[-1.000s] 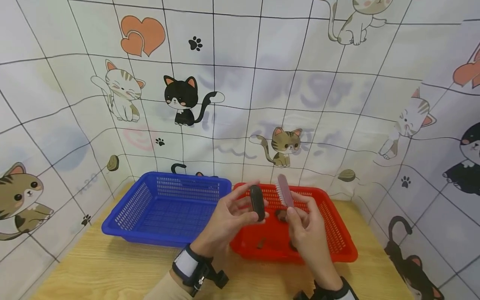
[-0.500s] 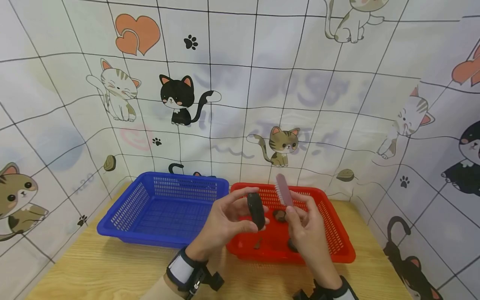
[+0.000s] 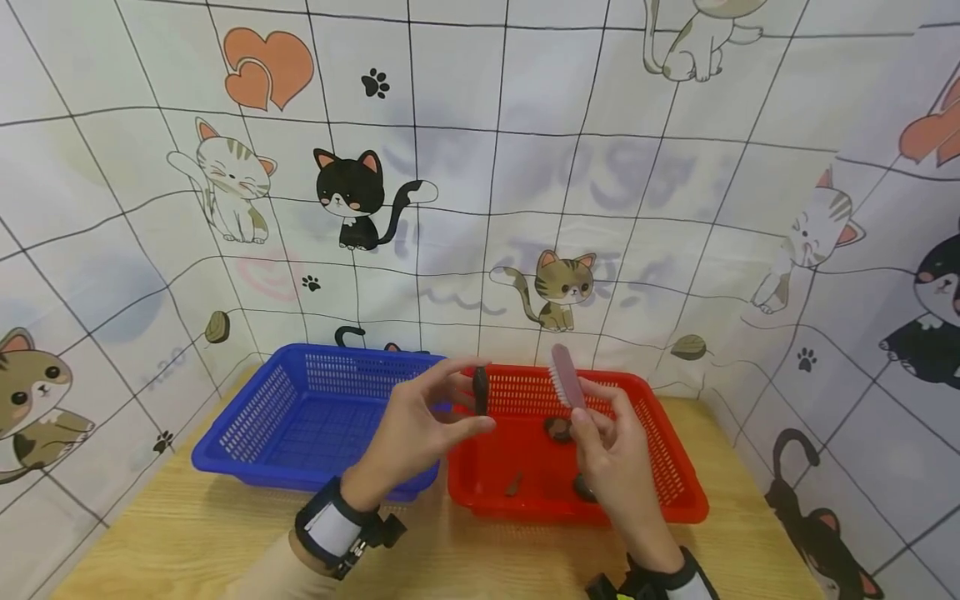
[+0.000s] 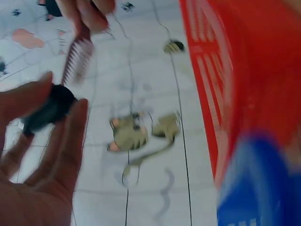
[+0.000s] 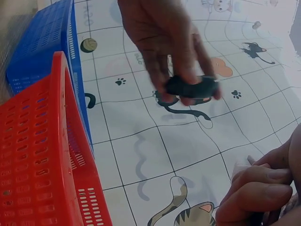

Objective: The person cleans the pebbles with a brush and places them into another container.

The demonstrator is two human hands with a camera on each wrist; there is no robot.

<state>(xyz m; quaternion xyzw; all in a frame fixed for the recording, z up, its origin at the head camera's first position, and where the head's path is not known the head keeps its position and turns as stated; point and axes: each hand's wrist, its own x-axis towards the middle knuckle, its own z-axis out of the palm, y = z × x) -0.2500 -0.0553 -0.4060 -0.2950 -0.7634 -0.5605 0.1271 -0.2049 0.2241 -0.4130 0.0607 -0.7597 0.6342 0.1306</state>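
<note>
Over the front of the two baskets, we hold a dark oblong piece (image 3: 481, 390) in our left hand (image 3: 408, 425), pinched at its ends between thumb below and fingers above. Seen from the head, its long axis stands nearly upright and a narrow edge faces us; the wrist views blur it too much to tell its texture. To its right, our right hand (image 3: 618, 458) grips a pink brush (image 3: 567, 377) between thumb and fingers. The brush's long axis is steep, its top end pointing up and leaning slightly left, its white bristles facing left towards the dark piece, the two well short of touching. Behind and below the hands, the red basket (image 3: 671, 454) has a few brown pieces (image 3: 557, 429) on its floor, and the blue basket (image 3: 217, 461) sits just to its left. Both rest on a pale wood-grained table (image 3: 480, 558). Around the table, a white wall covering (image 3: 465, 167) carries a black grid, cartoon cats, paw prints and orange hearts, rippling a little. We wear a black-and-white strap (image 3: 330, 525) on each wrist.
</note>
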